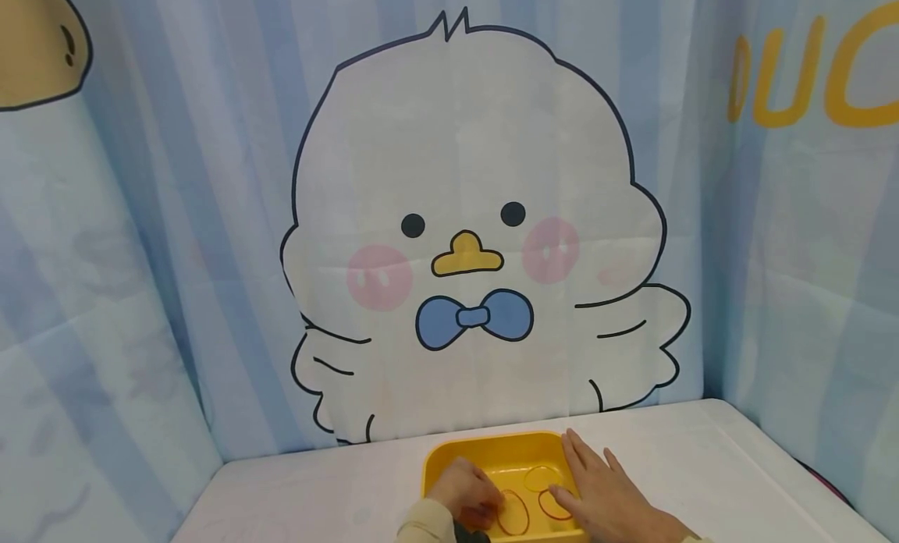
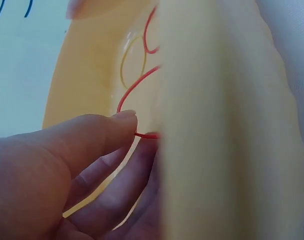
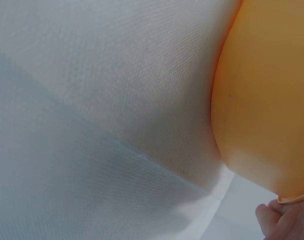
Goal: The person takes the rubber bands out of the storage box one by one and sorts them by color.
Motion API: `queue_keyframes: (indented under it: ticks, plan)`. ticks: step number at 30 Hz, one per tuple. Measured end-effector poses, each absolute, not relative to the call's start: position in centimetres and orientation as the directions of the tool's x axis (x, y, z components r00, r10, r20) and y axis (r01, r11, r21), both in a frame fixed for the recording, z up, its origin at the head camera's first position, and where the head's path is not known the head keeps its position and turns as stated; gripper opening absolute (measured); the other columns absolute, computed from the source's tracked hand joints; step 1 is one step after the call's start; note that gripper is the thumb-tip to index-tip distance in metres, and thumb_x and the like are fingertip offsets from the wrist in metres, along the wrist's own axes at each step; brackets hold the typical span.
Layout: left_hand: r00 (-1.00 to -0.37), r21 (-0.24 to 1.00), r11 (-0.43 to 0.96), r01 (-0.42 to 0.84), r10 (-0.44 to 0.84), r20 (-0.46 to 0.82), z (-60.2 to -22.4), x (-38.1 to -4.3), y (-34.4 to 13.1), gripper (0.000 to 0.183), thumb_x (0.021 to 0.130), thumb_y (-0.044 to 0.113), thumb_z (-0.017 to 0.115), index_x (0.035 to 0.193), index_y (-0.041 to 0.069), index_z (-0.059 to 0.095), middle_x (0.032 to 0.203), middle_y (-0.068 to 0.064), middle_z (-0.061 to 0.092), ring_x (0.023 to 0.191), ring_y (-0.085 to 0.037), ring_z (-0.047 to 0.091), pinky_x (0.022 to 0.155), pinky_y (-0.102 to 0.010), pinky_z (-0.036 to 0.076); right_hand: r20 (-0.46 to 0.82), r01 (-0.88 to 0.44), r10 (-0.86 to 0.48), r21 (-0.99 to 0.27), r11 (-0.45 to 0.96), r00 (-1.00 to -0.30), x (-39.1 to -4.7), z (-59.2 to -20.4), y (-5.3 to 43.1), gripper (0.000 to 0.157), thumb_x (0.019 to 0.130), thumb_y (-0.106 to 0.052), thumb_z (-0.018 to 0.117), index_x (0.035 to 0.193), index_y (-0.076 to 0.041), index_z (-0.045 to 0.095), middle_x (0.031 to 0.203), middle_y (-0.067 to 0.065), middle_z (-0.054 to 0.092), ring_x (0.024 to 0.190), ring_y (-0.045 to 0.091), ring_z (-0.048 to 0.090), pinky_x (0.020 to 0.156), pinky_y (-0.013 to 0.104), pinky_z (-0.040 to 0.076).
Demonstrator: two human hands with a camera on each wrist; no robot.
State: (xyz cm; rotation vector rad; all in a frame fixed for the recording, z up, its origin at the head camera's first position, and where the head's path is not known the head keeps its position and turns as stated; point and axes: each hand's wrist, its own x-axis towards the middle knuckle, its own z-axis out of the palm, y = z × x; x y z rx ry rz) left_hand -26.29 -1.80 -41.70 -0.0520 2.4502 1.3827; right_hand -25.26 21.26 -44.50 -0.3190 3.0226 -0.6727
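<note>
Inside a yellow tray (image 1: 485, 449) lie thin rubber bands. My left hand (image 1: 465, 492) reaches in at the left, fingers curled, pinching the edge of the nearest red rubber band (image 2: 133, 86) between thumb and fingers. Most of that band still appears as a loop on the tray floor. A second red rubber band (image 1: 539, 504) lies to its right, with a yellow rubber band (image 1: 541, 466) behind. My right hand (image 1: 604, 488) rests on the tray's right rim with fingers fairly straight; in the right wrist view only its fingertips (image 3: 282, 220) show by the rim.
The tray stands on a white-covered table (image 1: 674, 449) near the front. Behind it hangs a light blue curtain (image 1: 239, 254) printed with a large white duck. More curtain encloses the left and right sides. A beige sleeve (image 2: 232, 125) blocks much of the left wrist view.
</note>
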Motion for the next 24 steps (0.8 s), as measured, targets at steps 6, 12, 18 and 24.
queue_keyframes:
  ticks: [6, 12, 18, 24]
  plan:
    - [-0.943, 0.857, 0.469, -0.215, 0.129, -0.307, -42.00, -26.35, -2.09, 0.003, 0.083, 0.000, 0.074, 0.080, -0.001, 0.073, 0.071, -0.010, 0.073, 0.056, -0.010, 0.065, 0.061, -0.028, 0.062, 0.018, -0.203, -0.215, -0.421, 0.884, -0.976, -25.31, -44.59, 21.35, 0.090, 0.093, -0.059, 0.053, 0.154, 0.001, 0.027, 0.163, 0.019, 0.023, 0.144, 0.041, 0.033, 0.117, 0.072, 0.011]
    - [-0.940, 0.871, 0.431, -0.238, 0.123, -0.318, -42.45, -26.97, -2.05, 0.003, 0.083, 0.000, 0.075, 0.083, 0.000, 0.072, 0.072, -0.008, 0.072, 0.058, -0.012, 0.067, 0.063, -0.029, 0.062, 0.016, -0.201, -0.214, -0.423, 0.883, -0.977, -25.31, -44.54, 21.31, 0.090, 0.093, -0.059, 0.053, 0.154, 0.002, 0.027, 0.163, 0.019, 0.023, 0.144, 0.041, 0.033, 0.117, 0.072, 0.011]
    - [-0.943, 0.883, 0.412, -0.223, 0.137, -0.302, -42.36, -27.18, -1.88, 0.004, 0.085, 0.004, 0.075, 0.087, 0.001, 0.073, 0.075, -0.006, 0.072, 0.062, -0.013, 0.069, 0.064, -0.029, 0.062, 0.012, -0.192, -0.207, -0.426, 0.884, -0.978, -25.24, -44.50, 21.31, 0.091, 0.092, -0.061, 0.053, 0.154, 0.000, 0.026, 0.164, 0.018, 0.022, 0.145, 0.041, 0.032, 0.118, 0.071, 0.011]
    - [-0.942, 0.919, 0.325, -0.224, 0.170, -0.290, -42.54, -27.11, -1.91, 0.006, 0.086, 0.004, 0.073, 0.089, -0.001, 0.073, 0.076, -0.008, 0.073, 0.063, -0.013, 0.068, 0.066, -0.029, 0.062, 0.014, -0.189, -0.203, -0.436, 0.880, -0.979, -25.10, -44.49, 21.30, 0.091, 0.093, -0.063, 0.051, 0.155, -0.001, 0.027, 0.164, 0.017, 0.022, 0.145, 0.041, 0.031, 0.118, 0.071, 0.010]
